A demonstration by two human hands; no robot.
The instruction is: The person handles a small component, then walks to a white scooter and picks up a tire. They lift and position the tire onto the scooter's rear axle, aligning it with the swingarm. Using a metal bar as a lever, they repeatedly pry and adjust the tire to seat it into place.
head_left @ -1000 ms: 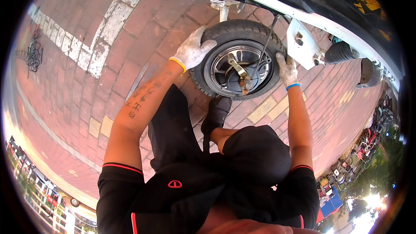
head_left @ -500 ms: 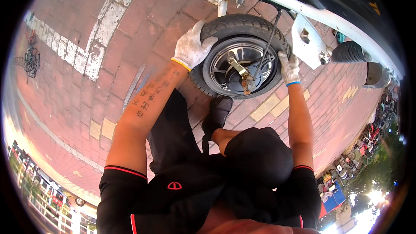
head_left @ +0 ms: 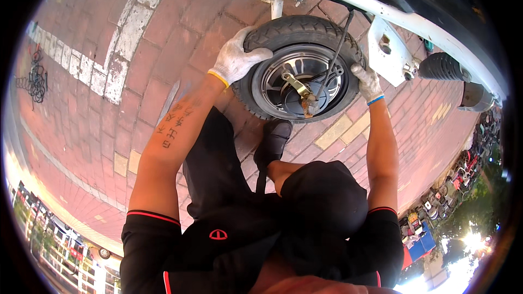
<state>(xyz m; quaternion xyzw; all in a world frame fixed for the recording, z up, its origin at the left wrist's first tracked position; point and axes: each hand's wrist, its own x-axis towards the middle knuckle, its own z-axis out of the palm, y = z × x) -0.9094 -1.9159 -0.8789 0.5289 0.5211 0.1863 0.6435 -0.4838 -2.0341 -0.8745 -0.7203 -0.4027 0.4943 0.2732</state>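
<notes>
Slightly outward to the right, the right hand (head_left: 368,83) has been shifted since half a second ago, while the hub-motor wheel (head_left: 299,64) is being kept almost in place. It is being held tilted over the brick paving (head_left: 185,60), at the near side of the white-edged vehicle body (head_left: 403,22), with a black shoe (head_left: 274,137) just beside it. By the left hand (head_left: 235,59), the tyre (head_left: 305,29) is being gripped at its left side: the thumb is being laid on the sidewall, and the fingers are being curled around the tread, partly hidden. By the right hand, the right edge is being clasped with half-bent fingers; how far they are reaching underneath cannot be told. Probably much weight is being carried in the motor hub (head_left: 293,102), and the rubber is seeming stiff and not slippery, so opposite sides of the tyre are being judged the best hold, rather than the metal arm (head_left: 295,84) or the dark cable (head_left: 333,59). On the right, room is being narrowed by the hard edge of the white bracket plate (head_left: 383,46); on the left, wider room is being offered by the paving.
</notes>
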